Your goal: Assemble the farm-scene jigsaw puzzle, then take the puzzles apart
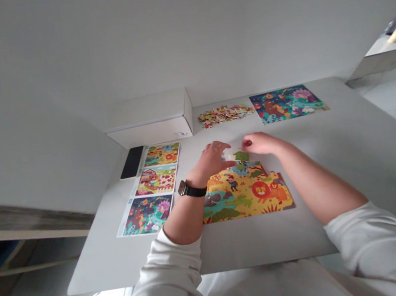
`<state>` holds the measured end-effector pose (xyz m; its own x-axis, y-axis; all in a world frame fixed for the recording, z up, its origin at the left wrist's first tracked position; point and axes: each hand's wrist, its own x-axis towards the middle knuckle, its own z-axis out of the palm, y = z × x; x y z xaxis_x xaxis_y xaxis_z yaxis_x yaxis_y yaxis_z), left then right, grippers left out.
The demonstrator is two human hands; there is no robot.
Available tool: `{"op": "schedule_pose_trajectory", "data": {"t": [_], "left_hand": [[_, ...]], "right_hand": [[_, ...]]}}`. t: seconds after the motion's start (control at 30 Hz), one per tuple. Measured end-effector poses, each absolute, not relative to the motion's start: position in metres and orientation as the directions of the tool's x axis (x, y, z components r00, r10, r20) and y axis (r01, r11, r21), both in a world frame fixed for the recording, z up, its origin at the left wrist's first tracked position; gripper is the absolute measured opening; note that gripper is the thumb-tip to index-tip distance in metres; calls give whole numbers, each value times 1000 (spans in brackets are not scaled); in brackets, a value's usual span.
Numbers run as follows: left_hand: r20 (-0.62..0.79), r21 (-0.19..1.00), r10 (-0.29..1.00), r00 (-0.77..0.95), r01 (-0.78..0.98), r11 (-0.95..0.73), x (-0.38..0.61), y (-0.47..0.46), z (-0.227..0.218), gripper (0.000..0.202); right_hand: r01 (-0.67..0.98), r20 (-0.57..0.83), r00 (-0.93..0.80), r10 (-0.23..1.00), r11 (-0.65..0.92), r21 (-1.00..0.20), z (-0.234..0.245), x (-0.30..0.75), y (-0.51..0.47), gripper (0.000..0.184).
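A partly assembled jigsaw puzzle (245,198) with lions, a hippo and a crocodile on a yellow ground lies in front of me. Over its upper left edge reaches my left hand (214,158), thumb and fingers spread apart with nothing gripped. My right hand (261,143) is closed in a pinch above the puzzle's top edge. At its fingertips is a green puzzle piece (241,156), which overlaps or sits just above the blue elephant part. A small pale piece shows between the hands, partly hidden by the left one.
Loose puzzle pieces (225,114) lie heaped at the back beside a white box (152,131). A dark, colourful animal puzzle (287,103) lies at back right. On the left are a black phone (132,162) and a sheet with three pictures (156,181). The white table (261,244) meets the wall behind.
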<state>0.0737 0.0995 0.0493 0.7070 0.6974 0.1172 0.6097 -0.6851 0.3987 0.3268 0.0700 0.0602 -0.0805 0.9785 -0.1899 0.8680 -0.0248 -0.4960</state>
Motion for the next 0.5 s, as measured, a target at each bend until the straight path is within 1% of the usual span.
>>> {"op": "schedule_pose_trajectory", "data": {"t": [0.07, 0.1, 0.2, 0.3, 0.4, 0.5], "left_hand": [[90, 366, 650, 754, 582, -726, 83, 89, 47, 69], [77, 345, 641, 764, 583, -736, 86, 85, 45, 68], [76, 277, 676, 733, 636, -720, 93, 79, 40, 50], [125, 242, 743, 657, 706, -665, 95, 79, 41, 40], [171, 283, 764, 622, 712, -643, 93, 81, 53, 41], [236, 365, 745, 624, 654, -663, 75, 81, 72, 39]], "right_hand": [[906, -258, -127, 958, 6, -424, 64, 336, 63, 20], [913, -282, -152, 947, 25, -408, 64, 340, 58, 25], [901, -317, -229, 920, 78, -426, 58, 343, 42, 36], [897, -299, -219, 929, 70, -437, 51, 338, 26, 39], [896, -295, -181, 938, 34, -443, 53, 335, 19, 36], [852, -340, -232, 911, 22, -523, 62, 339, 19, 26]]}}
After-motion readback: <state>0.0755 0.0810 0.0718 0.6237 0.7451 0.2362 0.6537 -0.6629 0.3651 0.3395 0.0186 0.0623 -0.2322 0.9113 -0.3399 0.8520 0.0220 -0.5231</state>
